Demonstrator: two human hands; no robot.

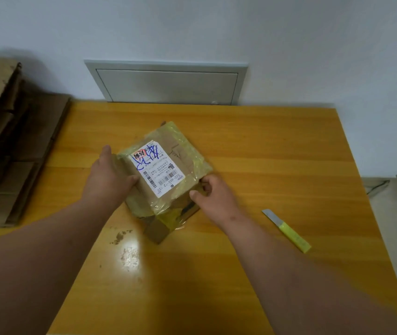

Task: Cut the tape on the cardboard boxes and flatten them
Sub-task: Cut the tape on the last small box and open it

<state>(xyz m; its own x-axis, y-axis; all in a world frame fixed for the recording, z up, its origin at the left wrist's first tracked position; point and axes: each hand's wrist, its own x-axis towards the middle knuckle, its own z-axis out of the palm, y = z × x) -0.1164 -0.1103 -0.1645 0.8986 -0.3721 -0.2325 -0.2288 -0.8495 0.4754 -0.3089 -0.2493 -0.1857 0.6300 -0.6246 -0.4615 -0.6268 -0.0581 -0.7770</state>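
Observation:
A small brown cardboard box [180,153], wrapped in yellowish clear tape and bearing a white shipping label with blue scribbles, sits in the middle of the yellow wooden table [277,153]. My left hand [110,175] lies flat against the box's left side, fingers straight. My right hand [213,192] pinches the box's near right corner with curled fingers and thumb. A loose flap with torn tape sticks out from the box toward me. A utility knife [287,229] with a yellow-green handle and a bare blade lies on the table to the right of my right hand, held by neither hand.
Flattened cardboard sheets [11,153] are stacked at the left, overlapping the table's left edge. A grey metal wall panel [166,83] sits behind the table. Brown crumbs [120,235] lie near the table's front. The table's right edge drops to a pale floor.

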